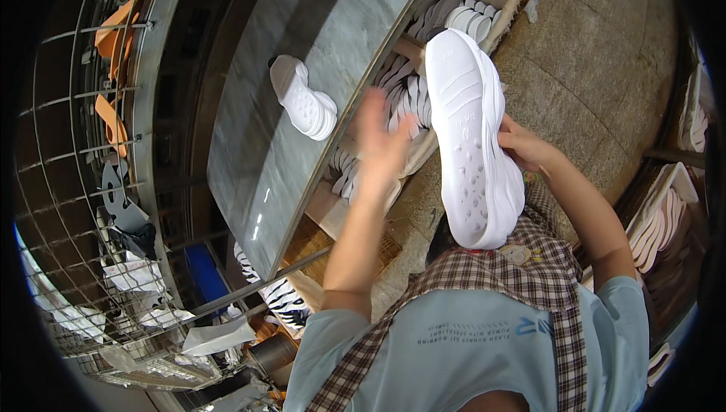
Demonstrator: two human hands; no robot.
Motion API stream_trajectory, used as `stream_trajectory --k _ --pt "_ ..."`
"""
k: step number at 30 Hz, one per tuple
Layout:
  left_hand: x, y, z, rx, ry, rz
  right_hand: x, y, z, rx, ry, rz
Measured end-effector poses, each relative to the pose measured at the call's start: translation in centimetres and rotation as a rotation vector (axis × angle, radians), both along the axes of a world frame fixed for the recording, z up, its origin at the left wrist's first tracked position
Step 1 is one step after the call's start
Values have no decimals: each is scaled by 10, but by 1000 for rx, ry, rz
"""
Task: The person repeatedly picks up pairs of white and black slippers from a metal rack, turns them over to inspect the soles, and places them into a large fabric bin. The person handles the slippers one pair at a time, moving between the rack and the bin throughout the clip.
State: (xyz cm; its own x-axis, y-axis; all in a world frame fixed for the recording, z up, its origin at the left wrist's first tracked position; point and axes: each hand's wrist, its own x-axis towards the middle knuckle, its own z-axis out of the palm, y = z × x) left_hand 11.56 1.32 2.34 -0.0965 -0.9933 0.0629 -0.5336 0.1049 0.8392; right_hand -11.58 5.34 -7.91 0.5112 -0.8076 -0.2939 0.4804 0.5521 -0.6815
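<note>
My right hand (523,145) grips a white shoe sole (463,132) by its right edge, with the thumb on the rim. The sole stands nearly upright in the picture, its dimpled inner face turned up toward me. To its left, my left hand (383,143) is blurred by motion, its thumb and fingers apart and nothing visible in them. That hand is over the near edge of the grey marbled table (344,15). A second white sole (300,102), also dimpled, lies on the table beyond it.
Pale crates (505,22) of white and grey soles stand below the table's right edge. More soles fill a bin (664,223) at far right. A wire rack (83,185) with orange pieces stands at left, and a concrete floor (597,56) runs along the right.
</note>
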Motion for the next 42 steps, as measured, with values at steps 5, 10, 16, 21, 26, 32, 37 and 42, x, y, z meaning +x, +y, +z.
stream_trajectory --k 5,10,16,21,26,32,37,42 --pt "166 -96 -12 -451 -586 582 4 6 -15 45 -83 28" --pt "232 -136 -39 275 130 539 -2 9 -30 41 -110 -48" --pt "128 -84 8 247 356 226 -11 6 -35 28 -20 -114" --pt "4 5 3 531 483 125 -11 2 -44 63 15 -196" --pt "-27 14 -32 743 274 -238 -17 3 -65 52 34 -233" --pt "-39 2 -140 866 581 59 -18 10 -91 119 63 -140" --pt "-26 3 -222 1308 337 -141 13 -11 -121 109 73 -229" --pt "37 -30 -261 1027 174 -36 62 -71 -168 -95 142 -89"
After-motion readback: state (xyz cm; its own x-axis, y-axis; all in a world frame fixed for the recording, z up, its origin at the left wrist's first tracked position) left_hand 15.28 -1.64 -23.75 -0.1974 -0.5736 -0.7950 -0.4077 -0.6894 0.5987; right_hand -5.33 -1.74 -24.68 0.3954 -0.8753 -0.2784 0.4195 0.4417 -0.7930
